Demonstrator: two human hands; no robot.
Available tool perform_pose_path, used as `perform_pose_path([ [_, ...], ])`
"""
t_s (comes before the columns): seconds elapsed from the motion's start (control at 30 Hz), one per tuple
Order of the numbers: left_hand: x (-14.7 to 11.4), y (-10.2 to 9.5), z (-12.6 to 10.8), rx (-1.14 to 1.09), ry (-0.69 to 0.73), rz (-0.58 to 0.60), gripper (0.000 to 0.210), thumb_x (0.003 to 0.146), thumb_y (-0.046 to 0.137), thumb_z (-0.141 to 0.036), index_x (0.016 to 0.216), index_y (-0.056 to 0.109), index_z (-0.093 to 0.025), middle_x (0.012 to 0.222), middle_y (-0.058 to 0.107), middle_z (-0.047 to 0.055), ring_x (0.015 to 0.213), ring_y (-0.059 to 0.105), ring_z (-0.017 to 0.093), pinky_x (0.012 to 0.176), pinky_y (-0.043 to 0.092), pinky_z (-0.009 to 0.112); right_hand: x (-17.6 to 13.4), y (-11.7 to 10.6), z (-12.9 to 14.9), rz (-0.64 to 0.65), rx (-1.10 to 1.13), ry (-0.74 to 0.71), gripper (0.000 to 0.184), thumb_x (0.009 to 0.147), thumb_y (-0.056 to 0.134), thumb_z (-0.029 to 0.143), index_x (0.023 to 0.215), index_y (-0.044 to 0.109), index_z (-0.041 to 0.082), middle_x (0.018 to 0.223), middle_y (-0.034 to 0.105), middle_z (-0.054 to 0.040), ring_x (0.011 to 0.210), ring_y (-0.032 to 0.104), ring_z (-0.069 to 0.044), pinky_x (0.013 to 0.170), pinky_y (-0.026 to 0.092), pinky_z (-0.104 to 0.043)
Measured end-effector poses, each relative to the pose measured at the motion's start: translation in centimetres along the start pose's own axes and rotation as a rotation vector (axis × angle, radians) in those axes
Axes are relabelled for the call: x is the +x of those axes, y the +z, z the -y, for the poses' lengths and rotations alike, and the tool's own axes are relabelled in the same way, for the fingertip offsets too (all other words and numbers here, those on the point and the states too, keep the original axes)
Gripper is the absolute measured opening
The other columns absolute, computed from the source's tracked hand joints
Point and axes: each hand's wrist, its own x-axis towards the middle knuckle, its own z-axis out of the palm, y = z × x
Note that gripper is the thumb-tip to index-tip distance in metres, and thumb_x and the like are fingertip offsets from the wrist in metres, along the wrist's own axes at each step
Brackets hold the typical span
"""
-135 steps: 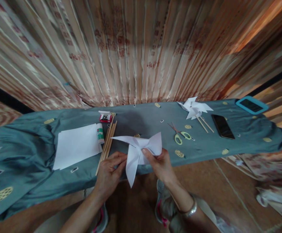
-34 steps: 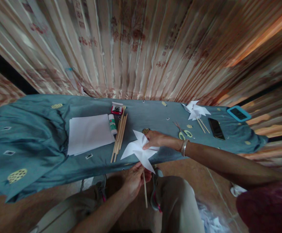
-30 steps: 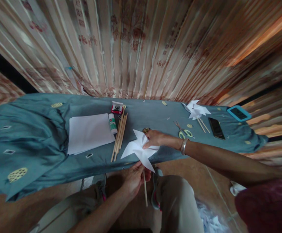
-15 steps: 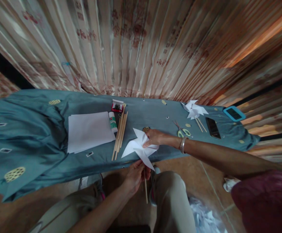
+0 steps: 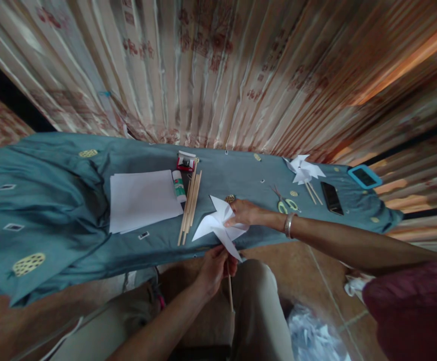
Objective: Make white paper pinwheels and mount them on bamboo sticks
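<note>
A homelike room is showing, where floral-print curtains (image 5: 203,95) are hanging behind a long table draped in pineapple-patterned cloth (image 5: 226,175) and brown floor tiles (image 5: 325,268) are stretching below the table.

From the middle of the teal-draped table (image 5: 237,173), white sheets (image 5: 142,200), a green-and-white tube (image 5: 179,186) and wooden sticks (image 5: 192,203) lie toward 9 o'clock, a red box (image 5: 185,163) at 11, pinwheel vanes (image 5: 301,171) with two sticks (image 5: 312,193) between 2 and 3, scissors (image 5: 281,198), phone (image 5: 331,198) and blue-framed device (image 5: 365,177) around 3.
</note>
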Motion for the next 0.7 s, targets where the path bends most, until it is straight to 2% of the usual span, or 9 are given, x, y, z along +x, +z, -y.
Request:
perform_pose_path([
  [0.27, 0.0, 0.0, 0.1, -0.004, 0.004, -0.004, 0.032, 0.063, 0.071, -0.037, 0.080, 0.062, -0.012, 0.049, 0.058, -0.003, 0.037, 0.047, 0.008, 0.041, 0.031, 0.022, 0.3, 0.4, -0.6, -0.021, 0.028, -0.024, 0.018, 0.067, 0.074, 0.029, 0.080, 0.075, 0.016, 0.074, 0.072, -0.0032, 0.069, 0.065, -0.019, 0.053, 0.042, -0.022],
  [0.53, -0.3, 0.2, 0.0, 0.010, 0.053, 0.001, 0.036, 0.057, 0.076, -0.042, 0.073, 0.062, -0.013, 0.050, 0.059, -0.002, 0.039, 0.048, 0.008, 0.042, 0.033, 0.021, 0.4, 1.1, -1.5, -0.064, 0.067, -0.112, 0.021, 0.068, 0.074, 0.033, 0.082, 0.075, 0.017, 0.072, 0.071, -0.0020, 0.069, 0.064, -0.018, 0.054, 0.042, -0.021],
  [0.7, -1.3, 0.7, -0.2, 0.037, 0.071, 0.019, 0.034, 0.054, 0.079, -0.040, 0.067, 0.062, -0.013, 0.053, 0.059, -0.002, 0.042, 0.050, 0.007, 0.044, 0.035, 0.020, -0.3, 1.0, -2.1, -0.100, 0.112, -0.159, 0.019, 0.065, 0.075, 0.030, 0.078, 0.074, 0.016, 0.070, 0.069, -0.0015, 0.067, 0.062, -0.017, 0.053, 0.039, -0.021],
])
